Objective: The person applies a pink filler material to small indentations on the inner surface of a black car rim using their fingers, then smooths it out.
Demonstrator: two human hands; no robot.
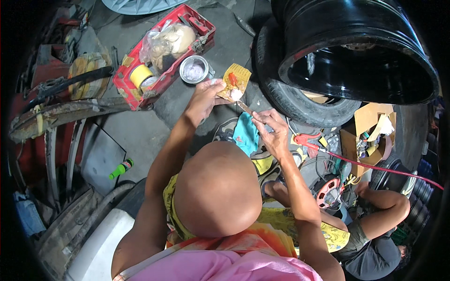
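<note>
My left hand (205,99) pinches the edge of a yellow printed card (242,73), keeping it roughly flat. On the card sit an orange-red streak of paste (233,78) and a dab of white paste (236,94). In my right hand (273,129) is a small putty knife (244,107), gripped between thumb and fingers, its tip at the white dab. An open metal can (194,70) with pale, greyish-lilac paste inside stands just beyond my left hand. Below the putty knife hangs or lies a teal cloth (246,134); what supports it is hidden.
A red toolbox (123,83) holds a yellow tape roll (140,75) and plastic bags. At right are a tire (304,110), a black wheel rim (347,42), a red air hose (384,169) and a cardboard box (370,117). Another person (382,220) sits at lower right. A green bottle (121,169) lies left.
</note>
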